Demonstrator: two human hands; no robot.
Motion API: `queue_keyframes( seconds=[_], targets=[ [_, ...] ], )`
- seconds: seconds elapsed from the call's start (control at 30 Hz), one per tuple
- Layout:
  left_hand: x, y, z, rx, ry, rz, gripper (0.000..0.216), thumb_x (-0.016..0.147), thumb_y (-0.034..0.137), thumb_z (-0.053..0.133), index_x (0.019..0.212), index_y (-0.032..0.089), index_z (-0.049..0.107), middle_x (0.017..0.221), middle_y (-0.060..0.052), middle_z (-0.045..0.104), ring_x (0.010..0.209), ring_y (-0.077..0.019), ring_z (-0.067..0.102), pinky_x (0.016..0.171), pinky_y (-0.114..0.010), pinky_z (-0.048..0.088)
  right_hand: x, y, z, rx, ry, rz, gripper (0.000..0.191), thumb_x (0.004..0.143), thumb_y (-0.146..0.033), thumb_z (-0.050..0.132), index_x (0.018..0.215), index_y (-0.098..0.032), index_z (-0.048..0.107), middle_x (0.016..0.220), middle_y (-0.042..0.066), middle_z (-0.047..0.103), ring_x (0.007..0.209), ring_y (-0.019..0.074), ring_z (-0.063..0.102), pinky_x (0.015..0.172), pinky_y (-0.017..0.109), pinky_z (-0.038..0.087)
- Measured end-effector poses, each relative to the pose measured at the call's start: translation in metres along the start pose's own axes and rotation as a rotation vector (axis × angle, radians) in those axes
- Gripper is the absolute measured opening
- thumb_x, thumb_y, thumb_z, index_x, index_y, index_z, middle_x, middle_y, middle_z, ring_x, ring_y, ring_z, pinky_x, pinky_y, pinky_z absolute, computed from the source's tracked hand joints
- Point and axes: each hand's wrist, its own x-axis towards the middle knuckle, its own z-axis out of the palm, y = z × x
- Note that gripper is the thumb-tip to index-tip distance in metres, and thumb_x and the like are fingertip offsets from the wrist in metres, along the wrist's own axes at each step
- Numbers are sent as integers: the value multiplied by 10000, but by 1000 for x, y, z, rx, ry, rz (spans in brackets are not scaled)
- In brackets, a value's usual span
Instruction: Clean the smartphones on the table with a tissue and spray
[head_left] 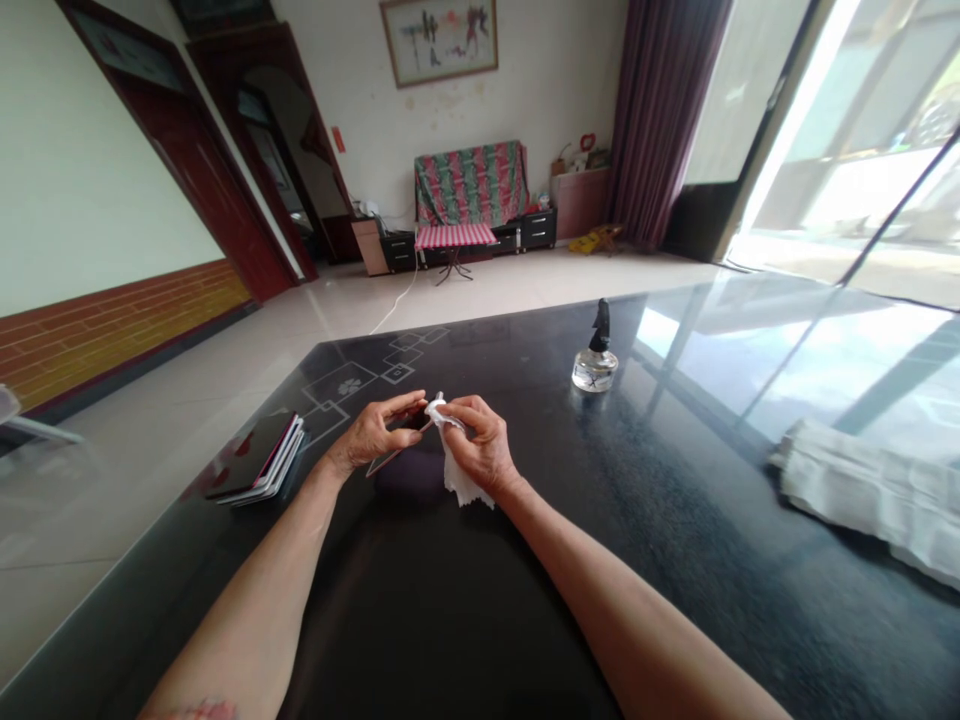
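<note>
Over the dark tabletop, my left hand (380, 432) grips a thin, dark flat object (414, 416) with a pale pinkish edge, between thumb and fingers. Its exact kind is hard to make out, as both hands cover part of it. My right hand (484, 445) pinches a white tissue (466, 484) and presses it to the object's right end. The tissue's loose part hangs down below the fingers. To the left of my left hand lies a stack of thin flat items (262, 462), the top one dark. A clear spray bottle (595, 368) with a black trigger head stands beyond my right hand.
A folded whitish cloth (862, 490) lies at the right of the glossy black table (465, 620). Across the tiled floor are a small table with a striped cover (455, 236), a black cabinet (538, 230) and a draped patterned cloth (472, 185). Bright windows are at right.
</note>
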Motion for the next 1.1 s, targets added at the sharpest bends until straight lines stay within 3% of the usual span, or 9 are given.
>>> queue_keyframes(
  seconds=[0.13,0.37,0.8,1.1],
  targets=[
    [0,1,1,-12,24,-12,805,625,350,778,1344,101,514,1332,-150,573,1254,-335,513,1108,-477,364,-1,6,2,-17,4,-45,236,775,-176,545,908,-226,733,836,19,643,757,131,619,708,237,498],
    [2,3,12,56,-58,42,738,647,312,771,1332,164,541,1277,-93,629,1232,-313,539,1116,-458,352,3,25,-6,-49,99,51,223,781,-174,539,871,-224,737,843,22,659,784,145,630,723,250,497],
    [1,-3,1,-13,24,18,781,616,333,803,1325,130,542,1333,-131,576,1268,-330,500,1125,-474,336,-2,9,5,-37,19,-32,247,763,-165,545,916,-232,727,849,18,642,766,131,618,723,238,503],
    [2,1,9,-25,-64,40,722,661,282,767,1335,166,538,1291,-93,620,1232,-313,539,1111,-463,361,2,20,-3,-45,88,29,253,800,-172,526,938,-227,731,876,32,643,786,144,618,706,251,491]
  ],
)
